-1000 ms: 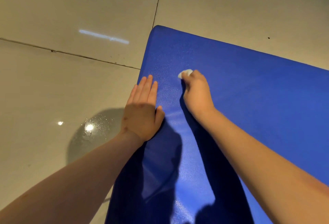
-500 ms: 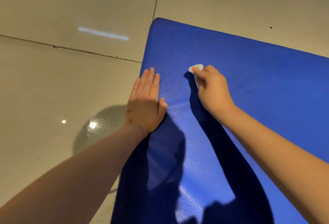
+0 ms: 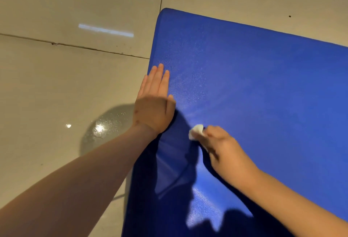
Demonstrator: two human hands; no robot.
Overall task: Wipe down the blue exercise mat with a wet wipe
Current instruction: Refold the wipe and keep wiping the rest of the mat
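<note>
The blue exercise mat (image 3: 254, 86) lies flat on a tiled floor and fills the right half of the head view. My left hand (image 3: 155, 104) rests flat on the mat's left edge, fingers straight and together. My right hand (image 3: 220, 146) holds a small crumpled white wet wipe (image 3: 195, 131) against the mat, just below and right of the left hand. Only part of the wipe shows past my fingers. Shadows of both arms fall on the mat's near part.
Glossy beige floor tiles (image 3: 66, 86) with dark grout lines surround the mat on the left and far side. A damp or shadowed round patch (image 3: 105, 129) with light glints lies on the floor left of my left wrist.
My right hand has swept the wipe back toward me and slightly left, from the mat's far area to a spot beside my left wrist. The left hand stays pressed on the mat's edge.
</note>
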